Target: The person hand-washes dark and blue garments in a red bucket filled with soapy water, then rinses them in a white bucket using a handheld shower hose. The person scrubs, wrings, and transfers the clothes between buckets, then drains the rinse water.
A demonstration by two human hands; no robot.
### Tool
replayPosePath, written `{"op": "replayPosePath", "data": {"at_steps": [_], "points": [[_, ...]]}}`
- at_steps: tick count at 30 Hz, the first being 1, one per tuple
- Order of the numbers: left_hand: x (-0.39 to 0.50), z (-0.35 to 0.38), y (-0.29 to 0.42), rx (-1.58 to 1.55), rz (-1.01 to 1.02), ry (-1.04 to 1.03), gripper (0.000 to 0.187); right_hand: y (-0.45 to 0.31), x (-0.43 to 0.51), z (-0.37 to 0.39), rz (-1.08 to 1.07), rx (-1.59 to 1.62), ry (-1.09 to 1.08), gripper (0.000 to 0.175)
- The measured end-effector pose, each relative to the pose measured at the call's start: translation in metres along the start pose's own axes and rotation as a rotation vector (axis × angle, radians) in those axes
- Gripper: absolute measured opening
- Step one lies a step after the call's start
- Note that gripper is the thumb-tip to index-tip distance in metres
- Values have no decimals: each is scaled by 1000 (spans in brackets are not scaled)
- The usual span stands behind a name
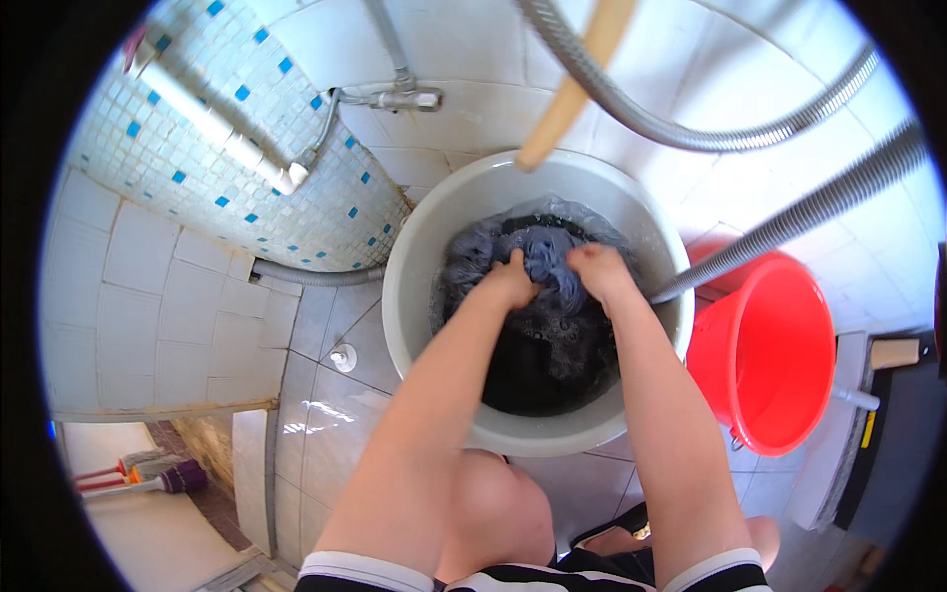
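A large light-grey plastic tub [414,348] stands before me, holding dark water [551,362] with some bubbles. Wet blue-grey cloth [547,255] lies partly under the water in its far half. My left hand [512,283] is at the cloth's left part, its thumb raised and its lower fingers at the fabric. On the other side, my right hand [598,270] is closed on the cloth, with the fingertips partly hidden. A fold of fabric runs between both hands.
A red bucket [784,355] stands right of the tub. A grey corrugated hose [784,214] reaches into the tub. Above hang a metal braided hose [666,133] and a wooden stick [566,103]. Left are a mosaic-tiled curved wall [222,177] and a white pipe [214,122].
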State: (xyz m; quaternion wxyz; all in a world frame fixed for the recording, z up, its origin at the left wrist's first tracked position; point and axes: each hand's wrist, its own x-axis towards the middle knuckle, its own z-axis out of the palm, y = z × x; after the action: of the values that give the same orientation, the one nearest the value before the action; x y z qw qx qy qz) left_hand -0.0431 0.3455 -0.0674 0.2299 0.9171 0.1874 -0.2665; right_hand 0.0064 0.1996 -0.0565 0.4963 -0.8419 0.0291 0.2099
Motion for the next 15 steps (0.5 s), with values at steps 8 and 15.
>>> {"op": "replayPosePath", "data": {"at_steps": [8,15], "points": [[29,17,-18,-35,60,-132,67,52,18,51,352,-745,-143,61],[9,-68,-6,-1312,140,33,41,1,5,0,369,719,83,39]]}}
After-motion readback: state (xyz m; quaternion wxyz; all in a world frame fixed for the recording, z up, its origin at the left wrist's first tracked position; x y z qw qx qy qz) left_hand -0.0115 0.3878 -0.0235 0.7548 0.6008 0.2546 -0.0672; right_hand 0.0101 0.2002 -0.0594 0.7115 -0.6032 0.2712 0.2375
